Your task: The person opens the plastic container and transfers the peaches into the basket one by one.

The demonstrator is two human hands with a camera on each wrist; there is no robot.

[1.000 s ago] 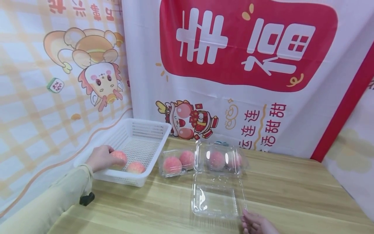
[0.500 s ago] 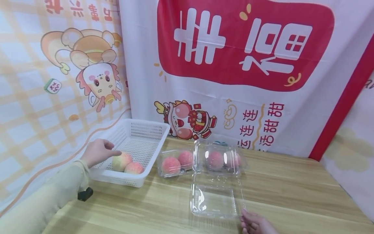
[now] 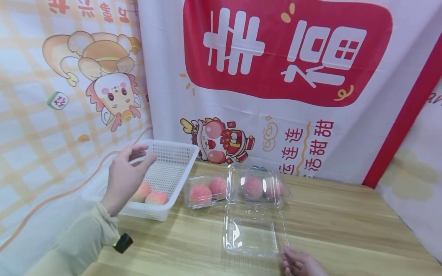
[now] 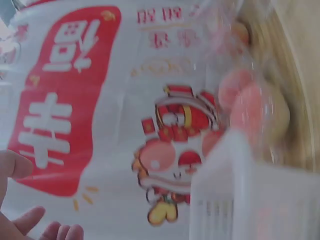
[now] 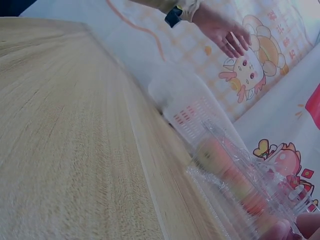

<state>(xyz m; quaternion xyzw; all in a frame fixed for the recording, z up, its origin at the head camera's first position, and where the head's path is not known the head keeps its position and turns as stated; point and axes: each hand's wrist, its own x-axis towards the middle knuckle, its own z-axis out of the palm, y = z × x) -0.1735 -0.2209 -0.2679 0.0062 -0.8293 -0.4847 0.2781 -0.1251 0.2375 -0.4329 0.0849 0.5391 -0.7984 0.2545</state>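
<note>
My left hand (image 3: 126, 178) hovers over the white plastic basket (image 3: 174, 193) with thumb and fingers apart, holding nothing. Two pinkish peaches lie in the basket's near end, one peach (image 3: 157, 197) fully visible and the other peach (image 3: 142, 191) partly behind the hand. At the lower right, my right hand (image 3: 301, 262) pinches the near right corner of an open clear plastic clamshell box (image 3: 253, 245). Its far half stands raised in front of more peaches (image 3: 253, 188); whether these lie inside or behind it, I cannot tell.
Between basket and open box sits another clear box (image 3: 193, 205) with two peaches (image 3: 200, 194). The wooden table (image 3: 345, 226) extends to the right. Printed cloths (image 3: 165, 76) hang behind and on the left. A black device (image 3: 123, 243) is on my left wrist.
My left hand released a peach into the basket, then rose and moved slightly right above it, fingers spread. The right hand still holds the box corner.
</note>
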